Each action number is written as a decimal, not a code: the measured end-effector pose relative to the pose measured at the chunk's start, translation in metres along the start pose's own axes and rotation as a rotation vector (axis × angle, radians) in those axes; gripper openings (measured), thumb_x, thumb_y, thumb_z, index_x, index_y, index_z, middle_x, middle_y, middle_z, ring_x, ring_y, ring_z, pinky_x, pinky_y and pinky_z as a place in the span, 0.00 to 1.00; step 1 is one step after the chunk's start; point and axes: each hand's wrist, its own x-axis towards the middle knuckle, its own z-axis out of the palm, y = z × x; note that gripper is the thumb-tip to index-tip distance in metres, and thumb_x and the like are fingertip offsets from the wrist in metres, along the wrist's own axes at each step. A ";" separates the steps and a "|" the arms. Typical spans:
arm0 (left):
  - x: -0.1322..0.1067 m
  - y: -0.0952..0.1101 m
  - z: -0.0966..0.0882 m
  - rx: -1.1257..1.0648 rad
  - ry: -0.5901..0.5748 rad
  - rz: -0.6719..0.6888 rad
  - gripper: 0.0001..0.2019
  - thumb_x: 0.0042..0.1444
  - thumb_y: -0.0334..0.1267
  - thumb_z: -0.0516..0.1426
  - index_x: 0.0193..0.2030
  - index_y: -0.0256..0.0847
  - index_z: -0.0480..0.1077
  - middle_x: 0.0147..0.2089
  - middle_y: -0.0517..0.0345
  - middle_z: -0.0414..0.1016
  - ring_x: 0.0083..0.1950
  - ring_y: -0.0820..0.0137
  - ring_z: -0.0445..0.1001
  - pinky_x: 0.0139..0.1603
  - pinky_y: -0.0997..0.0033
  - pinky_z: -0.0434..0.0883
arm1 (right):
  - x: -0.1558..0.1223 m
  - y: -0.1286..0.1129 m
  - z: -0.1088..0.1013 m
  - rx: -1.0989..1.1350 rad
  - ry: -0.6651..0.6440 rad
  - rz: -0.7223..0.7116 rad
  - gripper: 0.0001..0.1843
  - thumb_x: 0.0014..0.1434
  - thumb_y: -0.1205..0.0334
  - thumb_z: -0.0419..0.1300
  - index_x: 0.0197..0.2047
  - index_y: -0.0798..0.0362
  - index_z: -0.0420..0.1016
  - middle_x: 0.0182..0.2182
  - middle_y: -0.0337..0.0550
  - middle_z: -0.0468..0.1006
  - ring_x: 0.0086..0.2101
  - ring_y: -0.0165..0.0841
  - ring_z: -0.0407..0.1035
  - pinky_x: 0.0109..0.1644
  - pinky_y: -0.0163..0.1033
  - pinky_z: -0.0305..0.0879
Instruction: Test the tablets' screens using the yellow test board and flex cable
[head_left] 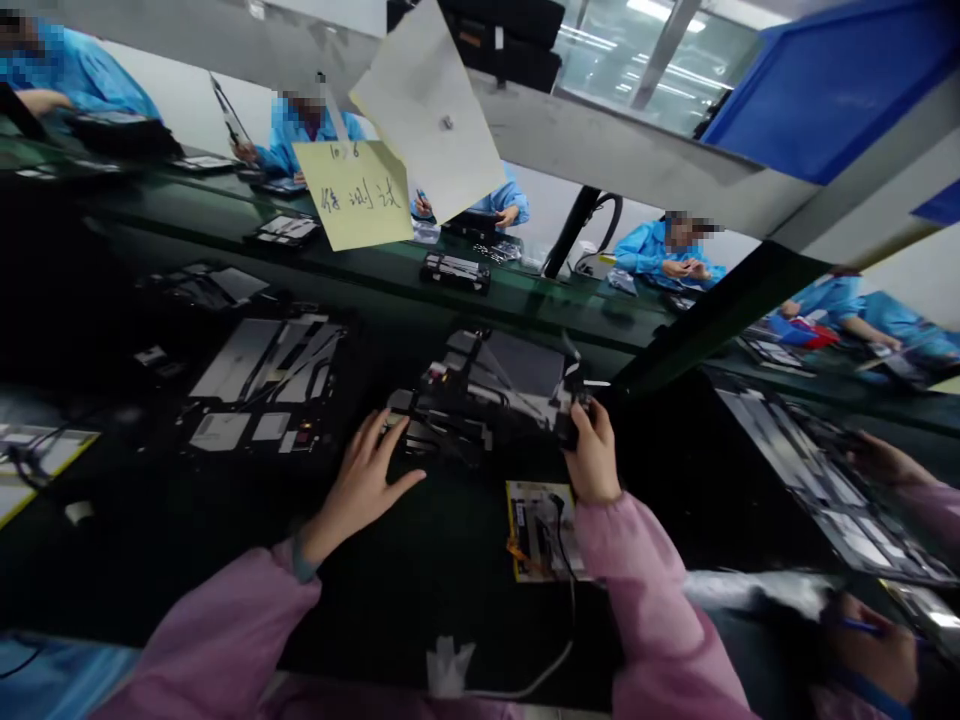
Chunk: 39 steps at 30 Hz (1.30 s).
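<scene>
I count two sets of fingers as my own, left fingers (373, 443) and right fingers (583, 425), with two pink sleeves (240, 610) behind them. Two more hands (877, 640), a neighbour's, show at my right. Of opened devices (262, 380) I make out at least four: three on my stretch of table (450, 530), one beside the neighbour; I can't tell whether the dark pieces by my left fingers make another. There are at least two yellow-edged sheets (529, 555). Above me hang one yellow note (356, 195) and one pale sheet (435, 110), plus one blue bin (840, 80). Across sit at least five blue-clad people (667, 255).
</scene>
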 end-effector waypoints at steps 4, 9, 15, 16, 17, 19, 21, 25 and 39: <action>0.002 -0.035 0.027 0.249 0.018 0.009 0.29 0.56 0.50 0.57 0.62 0.41 0.61 0.73 0.40 0.43 0.71 0.44 0.47 0.64 0.42 0.58 | 0.077 0.030 0.053 -0.321 0.050 0.057 0.26 0.57 0.54 0.55 0.58 0.46 0.59 0.46 0.41 0.75 0.40 0.31 0.72 0.41 0.38 0.71; 0.004 -0.057 0.033 0.191 0.028 -0.110 0.23 0.57 0.45 0.58 0.59 0.45 0.63 0.70 0.42 0.51 0.66 0.51 0.60 0.61 0.52 0.65 | 0.116 0.049 0.093 -0.536 -0.026 0.061 0.23 0.55 0.57 0.57 0.53 0.55 0.67 0.41 0.46 0.77 0.40 0.36 0.73 0.46 0.42 0.69; 0.009 -0.065 0.028 0.121 0.036 -0.052 0.24 0.57 0.42 0.57 0.60 0.47 0.60 0.64 0.45 0.59 0.63 0.55 0.64 0.61 0.52 0.65 | 0.075 0.046 0.067 -0.807 -0.171 -0.033 0.24 0.55 0.63 0.58 0.56 0.59 0.67 0.47 0.55 0.76 0.51 0.42 0.69 0.59 0.44 0.58; 0.010 -0.064 0.028 0.112 0.035 -0.050 0.25 0.57 0.42 0.57 0.61 0.46 0.59 0.63 0.45 0.60 0.63 0.54 0.64 0.61 0.51 0.65 | 0.060 0.047 0.058 -0.848 -0.216 -0.036 0.24 0.55 0.63 0.59 0.56 0.59 0.67 0.45 0.55 0.77 0.50 0.43 0.70 0.58 0.44 0.59; 0.010 -0.062 0.029 0.105 0.036 -0.050 0.26 0.57 0.42 0.58 0.62 0.46 0.58 0.62 0.44 0.60 0.63 0.54 0.64 0.60 0.51 0.65 | 0.044 0.048 0.050 -0.886 -0.263 -0.035 0.24 0.55 0.62 0.60 0.55 0.58 0.67 0.43 0.53 0.78 0.48 0.43 0.72 0.56 0.45 0.61; 0.007 -0.056 0.030 0.103 0.044 -0.048 0.27 0.57 0.41 0.58 0.62 0.45 0.57 0.61 0.43 0.61 0.63 0.53 0.63 0.59 0.49 0.65 | 0.011 0.050 0.036 -0.950 -0.349 -0.039 0.25 0.56 0.61 0.60 0.56 0.57 0.67 0.40 0.51 0.79 0.45 0.43 0.74 0.53 0.45 0.64; -0.002 -0.049 0.027 0.116 0.053 -0.046 0.25 0.57 0.39 0.57 0.61 0.44 0.58 0.61 0.43 0.61 0.63 0.53 0.63 0.59 0.48 0.65 | -0.017 0.049 0.027 -0.995 -0.407 -0.055 0.26 0.57 0.61 0.59 0.59 0.56 0.64 0.41 0.51 0.79 0.44 0.43 0.75 0.51 0.44 0.65; -0.040 -0.039 0.013 0.152 0.042 -0.074 0.24 0.56 0.38 0.57 0.60 0.45 0.61 0.60 0.44 0.61 0.63 0.53 0.62 0.61 0.47 0.63 | -0.059 0.044 0.013 -1.046 -0.511 -0.097 0.24 0.59 0.62 0.57 0.59 0.53 0.64 0.43 0.49 0.79 0.41 0.39 0.76 0.48 0.43 0.67; -0.149 0.005 -0.053 0.328 -0.033 0.028 0.29 0.60 0.49 0.53 0.66 0.45 0.54 0.69 0.45 0.54 0.69 0.52 0.55 0.65 0.48 0.58 | -0.168 0.045 -0.007 -1.148 -0.720 -0.532 0.25 0.58 0.65 0.58 0.59 0.52 0.64 0.55 0.54 0.69 0.56 0.45 0.64 0.58 0.51 0.63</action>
